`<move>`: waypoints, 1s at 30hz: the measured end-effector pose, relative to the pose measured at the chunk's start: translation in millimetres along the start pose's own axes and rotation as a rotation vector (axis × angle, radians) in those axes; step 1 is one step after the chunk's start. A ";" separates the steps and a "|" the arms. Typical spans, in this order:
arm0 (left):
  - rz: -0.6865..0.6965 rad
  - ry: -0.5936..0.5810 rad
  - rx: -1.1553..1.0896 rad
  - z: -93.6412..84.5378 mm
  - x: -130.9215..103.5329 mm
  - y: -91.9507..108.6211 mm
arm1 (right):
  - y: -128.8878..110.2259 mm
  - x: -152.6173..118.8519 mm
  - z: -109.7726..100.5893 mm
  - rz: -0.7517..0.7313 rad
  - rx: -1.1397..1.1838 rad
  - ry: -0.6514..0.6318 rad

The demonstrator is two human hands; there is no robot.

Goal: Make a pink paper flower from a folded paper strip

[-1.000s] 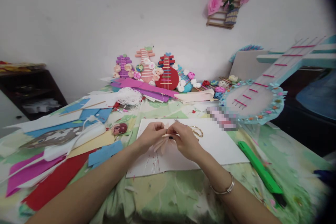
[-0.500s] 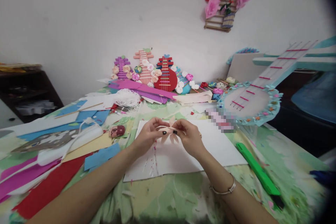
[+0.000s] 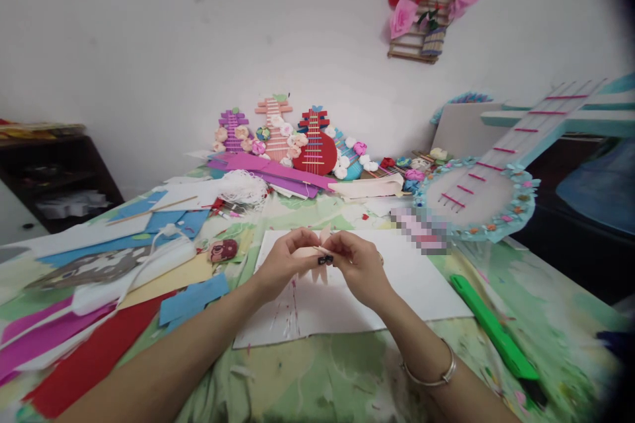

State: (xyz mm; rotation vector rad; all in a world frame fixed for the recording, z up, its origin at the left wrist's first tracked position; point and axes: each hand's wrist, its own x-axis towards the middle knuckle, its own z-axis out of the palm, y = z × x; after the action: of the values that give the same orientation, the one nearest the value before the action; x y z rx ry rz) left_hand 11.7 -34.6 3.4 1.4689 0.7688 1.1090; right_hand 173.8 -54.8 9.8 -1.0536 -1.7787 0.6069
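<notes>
The pale pink petalled flower (image 3: 316, 273) is between the fingers of the left hand (image 3: 282, 260) and right hand (image 3: 363, 267), pinched by both, petals showing above and below the thumbs, over a white sheet (image 3: 419, 285).

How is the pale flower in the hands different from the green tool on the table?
The pale flower is a light peachy pink, while the green tool is bright green with a dark end. The flower spreads into petals; the tool is long and straight. The flower is held up by the left hand and right hand, but the tool lies on the patterned cloth.
</notes>
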 end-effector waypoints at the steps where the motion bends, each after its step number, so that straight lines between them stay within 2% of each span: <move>1: -0.005 -0.008 0.003 0.5 -0.1 0.8 | -0.3 -0.1 -0.1 0.005 0.014 -0.008; 7: -0.016 -0.028 -0.034 2.1 -0.1 1.2 | -6.8 -0.7 -0.7 0.041 0.063 -0.008; 13: -0.036 0.014 0.019 -0.3 -0.8 -0.7 | -12.5 -2.4 0.7 -0.009 -0.068 0.048; 25: -0.070 -0.129 -0.187 -1.7 -0.5 1.1 | -9.8 -3.1 0.3 -0.072 -0.131 0.027; 30: -0.037 -0.180 -0.208 -5.1 -0.1 -1.6 | -8.6 -2.8 -0.1 -0.096 -0.121 -0.001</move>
State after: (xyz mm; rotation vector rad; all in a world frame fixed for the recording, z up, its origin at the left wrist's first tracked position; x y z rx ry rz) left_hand 7.1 -32.5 1.7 1.3521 0.5359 0.9827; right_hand 171.1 -61.6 15.2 -1.0419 -1.8745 0.4458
